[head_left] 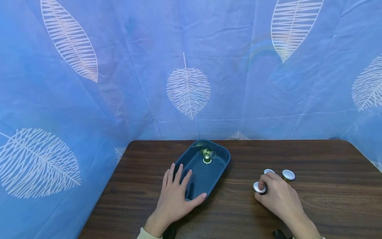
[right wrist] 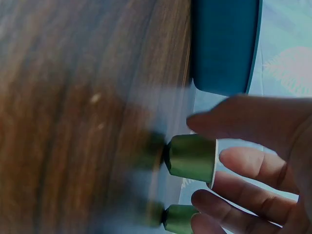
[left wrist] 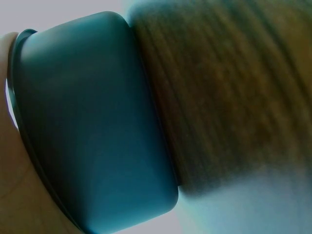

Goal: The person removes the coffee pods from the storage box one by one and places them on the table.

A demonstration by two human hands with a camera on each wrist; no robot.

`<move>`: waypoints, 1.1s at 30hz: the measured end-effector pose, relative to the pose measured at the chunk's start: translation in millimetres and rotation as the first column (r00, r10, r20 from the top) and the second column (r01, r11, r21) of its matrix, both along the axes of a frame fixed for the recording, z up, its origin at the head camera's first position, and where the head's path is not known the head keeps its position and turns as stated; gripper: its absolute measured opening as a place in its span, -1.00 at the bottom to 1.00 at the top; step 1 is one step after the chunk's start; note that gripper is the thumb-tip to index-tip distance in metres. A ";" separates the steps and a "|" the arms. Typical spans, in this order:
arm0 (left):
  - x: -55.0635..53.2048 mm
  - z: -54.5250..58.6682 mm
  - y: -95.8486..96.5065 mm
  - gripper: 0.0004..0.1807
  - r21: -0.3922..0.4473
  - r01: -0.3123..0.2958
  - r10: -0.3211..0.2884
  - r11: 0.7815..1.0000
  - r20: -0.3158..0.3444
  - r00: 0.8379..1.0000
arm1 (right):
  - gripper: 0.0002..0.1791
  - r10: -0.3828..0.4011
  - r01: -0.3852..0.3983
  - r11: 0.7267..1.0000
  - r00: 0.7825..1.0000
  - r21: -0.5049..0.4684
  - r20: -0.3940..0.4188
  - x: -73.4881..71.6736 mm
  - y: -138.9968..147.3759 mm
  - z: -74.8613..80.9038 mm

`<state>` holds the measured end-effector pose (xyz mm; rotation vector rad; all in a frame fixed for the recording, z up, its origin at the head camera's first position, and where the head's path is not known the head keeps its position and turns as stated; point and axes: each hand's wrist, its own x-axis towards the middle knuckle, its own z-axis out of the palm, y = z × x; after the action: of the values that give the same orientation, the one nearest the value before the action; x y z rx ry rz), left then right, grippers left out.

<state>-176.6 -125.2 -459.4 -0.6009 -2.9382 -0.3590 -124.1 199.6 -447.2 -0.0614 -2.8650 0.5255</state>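
Note:
A dark blue tray (head_left: 209,174) stands on the wooden table, with several green coffee capsules (head_left: 207,156) inside toward its far end. My left hand (head_left: 176,196) lies over its near left rim, fingers straight and spread, the thumb near the close corner. In the left wrist view, the tray's end wall (left wrist: 97,126) fills much of the picture. My right hand (head_left: 279,196) has its thumb and bent fingers around the rim of a green capsule (right wrist: 192,157) that stands foil lid up on the table. The foil lid (head_left: 258,188) shows partly under the index finger.
Just beyond my right hand stand two more lid-up capsules, one (head_left: 288,174) at the right and one (head_left: 268,171) partly behind the knuckles. The table (head_left: 337,199) ends at a blue curtain (head_left: 226,86) with white leaf prints.

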 end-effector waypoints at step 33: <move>1.8 1.6 0.3 0.06 0.024 -0.012 0.012 1.000 -0.011 1.000 | -0.71 -0.022 0.018 0.999 0.997 -0.049 -0.078 2.7 -0.5 17.4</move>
<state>-174.8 -124.9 -457.8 -0.5804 -2.9215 -0.3880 -121.4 199.1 -429.7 -0.0755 -2.7731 0.5795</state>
